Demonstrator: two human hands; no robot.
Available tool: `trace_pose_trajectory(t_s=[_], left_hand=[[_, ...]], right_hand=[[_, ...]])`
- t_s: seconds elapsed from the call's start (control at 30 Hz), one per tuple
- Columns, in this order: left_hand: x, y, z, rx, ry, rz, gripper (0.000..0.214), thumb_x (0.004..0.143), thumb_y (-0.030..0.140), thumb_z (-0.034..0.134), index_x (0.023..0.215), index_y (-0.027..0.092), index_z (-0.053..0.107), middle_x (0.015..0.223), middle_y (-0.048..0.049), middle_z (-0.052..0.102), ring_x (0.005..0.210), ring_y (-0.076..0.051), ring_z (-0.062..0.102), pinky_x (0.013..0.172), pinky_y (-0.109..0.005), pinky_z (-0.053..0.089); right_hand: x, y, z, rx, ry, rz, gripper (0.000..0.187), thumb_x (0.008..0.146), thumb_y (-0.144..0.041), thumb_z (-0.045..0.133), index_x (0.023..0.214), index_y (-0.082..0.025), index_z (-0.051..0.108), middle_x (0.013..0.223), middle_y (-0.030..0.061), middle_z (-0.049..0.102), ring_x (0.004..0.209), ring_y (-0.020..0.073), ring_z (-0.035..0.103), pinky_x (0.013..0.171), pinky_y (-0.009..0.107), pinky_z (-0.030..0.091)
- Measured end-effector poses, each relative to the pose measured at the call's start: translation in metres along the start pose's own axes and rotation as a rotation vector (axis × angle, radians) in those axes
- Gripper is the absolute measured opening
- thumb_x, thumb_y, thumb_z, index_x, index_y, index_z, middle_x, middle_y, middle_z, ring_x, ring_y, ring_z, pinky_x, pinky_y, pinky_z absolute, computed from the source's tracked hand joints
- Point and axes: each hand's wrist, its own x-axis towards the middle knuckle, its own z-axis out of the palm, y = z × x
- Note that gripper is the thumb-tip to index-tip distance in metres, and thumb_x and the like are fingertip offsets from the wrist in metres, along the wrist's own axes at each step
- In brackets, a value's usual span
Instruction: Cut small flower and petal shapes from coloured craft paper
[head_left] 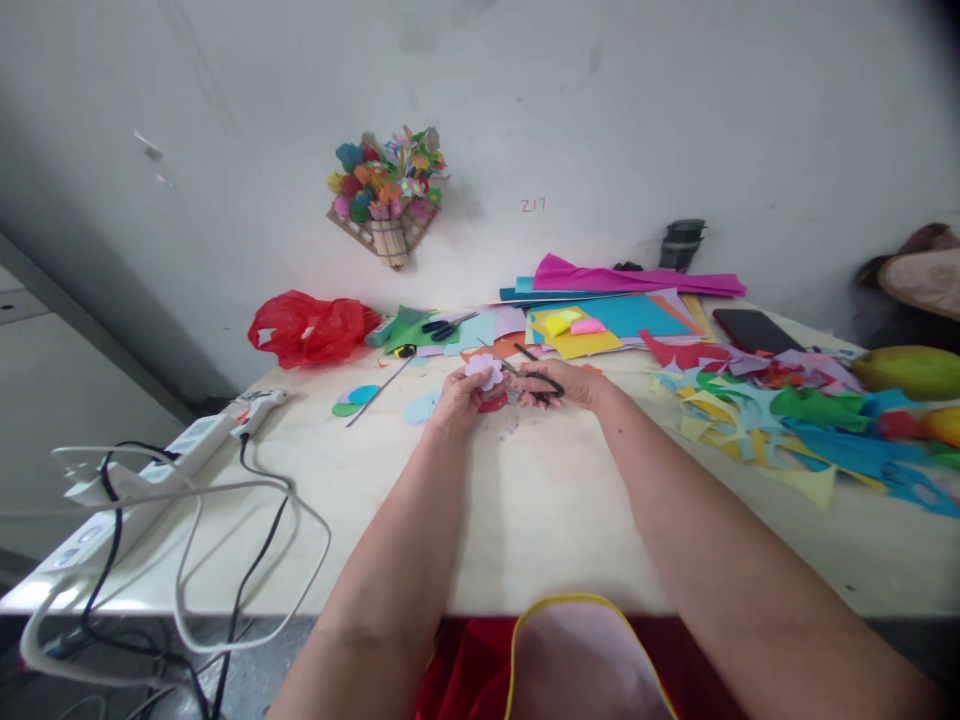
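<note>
Near the middle of the table, my left hand [457, 400] pinches a lilac paper flower [484, 372] with scalloped petals. Black-handled scissors [546, 381] are in my right hand [566, 383], their blades pointing left toward the flower's edge. Whether the blades touch the paper is too small to tell. Below the flower lies a red paper piece [495, 402], partly covered by my hands. A light blue paper piece [420, 408] rests left of my left hand, and an orange sheet [499, 348] is just behind the flower.
Paper scraps [795, 420] spread over the right side beside a phone [757, 330]. Coloured sheets [637, 315] are stacked at the back, with a second pair of scissors [446, 326] to their left. A red plastic bag [311, 328] sits back left; a power strip [180, 450] with cables lines the left edge.
</note>
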Motion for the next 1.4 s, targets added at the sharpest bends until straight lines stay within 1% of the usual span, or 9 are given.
trace_pose_trajectory(t_s=[0.17, 0.37, 0.5, 0.6, 0.7, 0.87, 1.03, 1.2, 1.4], left_hand=[[0.001, 0.000, -0.002, -0.001, -0.010, 0.002, 0.024, 0.069, 0.010, 0.083, 0.089, 0.014, 0.070, 0.083, -0.0084, 0.076, 0.082, -0.024, 0.077, 0.086, -0.038, 0.063], [0.000, 0.000, -0.002, -0.007, -0.037, 0.010, 0.026, 0.068, 0.011, 0.085, 0.089, 0.014, 0.070, 0.083, -0.0090, 0.076, 0.083, -0.025, 0.078, 0.084, -0.037, 0.063], [0.000, 0.000, -0.002, -0.011, -0.048, 0.010, 0.027, 0.068, 0.012, 0.086, 0.088, 0.014, 0.069, 0.082, -0.0085, 0.076, 0.080, -0.023, 0.077, 0.081, -0.034, 0.063], [0.001, 0.000, -0.004, -0.018, -0.050, -0.015, 0.030, 0.069, 0.013, 0.085, 0.093, 0.014, 0.068, 0.084, -0.0073, 0.076, 0.086, -0.025, 0.079, 0.087, -0.036, 0.063], [0.003, -0.001, -0.006, -0.017, -0.056, -0.027, 0.032, 0.069, 0.013, 0.085, 0.096, 0.014, 0.067, 0.085, -0.0069, 0.077, 0.090, -0.026, 0.079, 0.091, -0.038, 0.062], [0.004, -0.003, -0.008, -0.009, -0.095, 0.014, 0.026, 0.068, 0.013, 0.085, 0.089, 0.013, 0.069, 0.085, -0.0084, 0.077, 0.084, -0.024, 0.078, 0.089, -0.039, 0.062], [0.004, -0.004, -0.007, -0.027, -0.064, 0.031, 0.024, 0.067, 0.011, 0.085, 0.086, 0.011, 0.070, 0.084, -0.0103, 0.076, 0.082, -0.025, 0.077, 0.092, -0.042, 0.061], [0.004, -0.003, -0.006, -0.030, -0.074, 0.028, 0.025, 0.066, 0.011, 0.085, 0.086, 0.011, 0.070, 0.084, -0.0101, 0.076, 0.080, -0.023, 0.077, 0.087, -0.038, 0.062], [0.003, -0.002, -0.006, -0.041, -0.077, -0.001, 0.027, 0.067, 0.011, 0.083, 0.090, 0.015, 0.069, 0.081, -0.0058, 0.077, 0.079, -0.022, 0.077, 0.082, -0.034, 0.064]], right_hand=[[0.003, 0.003, -0.001, -0.008, 0.006, 0.012, 0.024, 0.087, -0.035, 0.073, 0.076, -0.017, 0.062, 0.057, -0.0003, 0.063, 0.041, 0.0064, 0.049, 0.033, 0.017, 0.025], [0.004, 0.005, -0.002, -0.026, 0.008, 0.011, 0.018, 0.085, -0.031, 0.075, 0.079, -0.016, 0.065, 0.056, -0.0013, 0.063, 0.041, 0.0063, 0.048, 0.035, 0.017, 0.025], [0.004, 0.006, -0.002, -0.026, 0.007, -0.005, 0.020, 0.083, -0.032, 0.077, 0.078, -0.017, 0.065, 0.055, -0.0025, 0.060, 0.041, 0.0063, 0.047, 0.038, 0.018, 0.030], [0.006, 0.008, -0.003, -0.030, 0.001, -0.010, 0.021, 0.083, -0.033, 0.077, 0.078, -0.017, 0.065, 0.057, -0.0027, 0.061, 0.042, 0.0058, 0.046, 0.040, 0.018, 0.034], [0.009, 0.012, -0.004, -0.031, -0.015, -0.012, 0.023, 0.083, -0.035, 0.077, 0.077, -0.017, 0.064, 0.058, -0.0023, 0.061, 0.043, 0.0064, 0.046, 0.041, 0.018, 0.033], [0.012, 0.016, -0.006, 0.005, -0.036, -0.018, 0.023, 0.083, -0.035, 0.077, 0.078, -0.017, 0.063, 0.056, -0.0022, 0.059, 0.044, 0.0078, 0.047, 0.041, 0.020, 0.034], [0.012, 0.017, -0.006, 0.002, -0.032, -0.018, 0.025, 0.086, -0.038, 0.074, 0.078, -0.018, 0.062, 0.058, 0.0000, 0.062, 0.045, 0.0086, 0.049, 0.040, 0.020, 0.033], [0.013, 0.019, -0.006, 0.009, -0.032, -0.006, 0.026, 0.087, -0.038, 0.073, 0.077, -0.018, 0.061, 0.060, 0.0005, 0.062, 0.047, 0.0083, 0.050, 0.040, 0.019, 0.033], [0.011, 0.015, -0.004, 0.009, -0.023, 0.008, 0.023, 0.088, -0.034, 0.072, 0.077, -0.018, 0.061, 0.059, 0.0001, 0.062, 0.045, 0.0077, 0.049, 0.040, 0.019, 0.033]])
